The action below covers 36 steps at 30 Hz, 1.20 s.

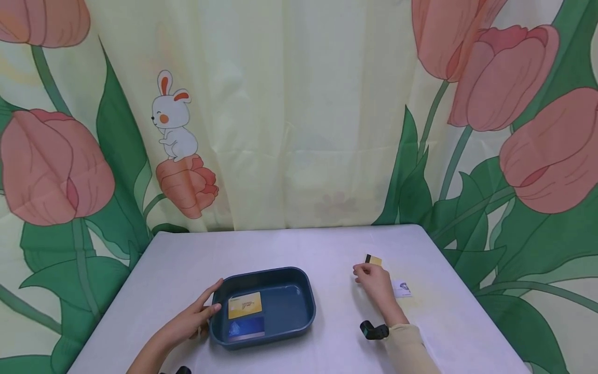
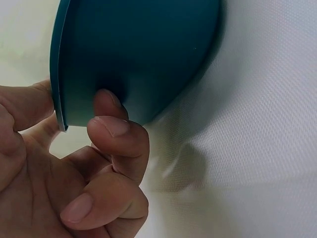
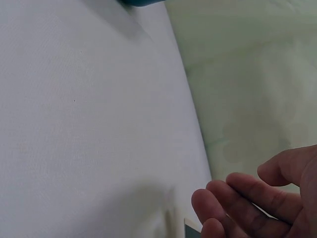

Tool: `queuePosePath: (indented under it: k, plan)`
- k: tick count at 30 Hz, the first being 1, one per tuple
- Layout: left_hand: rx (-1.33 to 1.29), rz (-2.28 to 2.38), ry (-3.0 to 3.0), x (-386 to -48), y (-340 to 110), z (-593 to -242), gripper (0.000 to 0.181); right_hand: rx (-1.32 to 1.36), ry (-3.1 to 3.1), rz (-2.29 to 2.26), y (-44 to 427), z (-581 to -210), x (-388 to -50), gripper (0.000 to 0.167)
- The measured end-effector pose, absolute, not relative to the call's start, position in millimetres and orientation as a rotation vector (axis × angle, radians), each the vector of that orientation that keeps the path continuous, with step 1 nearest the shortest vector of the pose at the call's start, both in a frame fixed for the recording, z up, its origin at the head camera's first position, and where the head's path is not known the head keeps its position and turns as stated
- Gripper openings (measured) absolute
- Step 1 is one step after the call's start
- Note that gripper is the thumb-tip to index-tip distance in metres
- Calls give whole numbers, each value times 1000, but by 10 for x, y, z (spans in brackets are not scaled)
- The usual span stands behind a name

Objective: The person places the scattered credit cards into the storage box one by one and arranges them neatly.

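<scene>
A dark blue tray [image 1: 289,306] rests on the table, holding a yellow card [image 1: 245,305] and, nearer me, a blue card [image 1: 246,328]. My left hand [image 1: 189,319] grips the tray's left rim; the left wrist view shows curled fingers against the outer wall. Over on the right, my right hand [image 1: 375,283] hovers with loosely bent fingers, thumb apart from them. Just beyond its fingers is a yellow card with a black stripe [image 1: 376,260], partly hidden by the hand. A white card [image 1: 402,289] with a small dark picture lies beside the wrist, partly covered.
A white cloth covers the table [image 1: 327,249]. Behind it hangs a curtain [image 1: 303,130] printed with tulips and a rabbit. A black wrist camera [image 1: 374,330] is strapped to the right wrist.
</scene>
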<state>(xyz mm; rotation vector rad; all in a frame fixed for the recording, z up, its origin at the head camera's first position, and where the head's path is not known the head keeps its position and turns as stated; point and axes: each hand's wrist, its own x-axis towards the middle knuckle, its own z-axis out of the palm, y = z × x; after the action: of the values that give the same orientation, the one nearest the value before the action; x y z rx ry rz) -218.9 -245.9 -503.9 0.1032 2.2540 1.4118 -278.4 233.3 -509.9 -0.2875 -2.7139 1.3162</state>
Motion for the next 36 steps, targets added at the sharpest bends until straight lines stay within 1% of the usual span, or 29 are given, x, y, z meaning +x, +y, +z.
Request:
queuePosePath:
  k: [14, 36]
  plan:
    - [94, 1425, 2259, -2173, -2452, -5068, 72, -292, -2723, 1252, 2565, -5189, -2725, 33]
    - [94, 1425, 2261, -2193, -2475, -5082, 72, -336, -2724, 1173, 2787, -5273, -2650, 34]
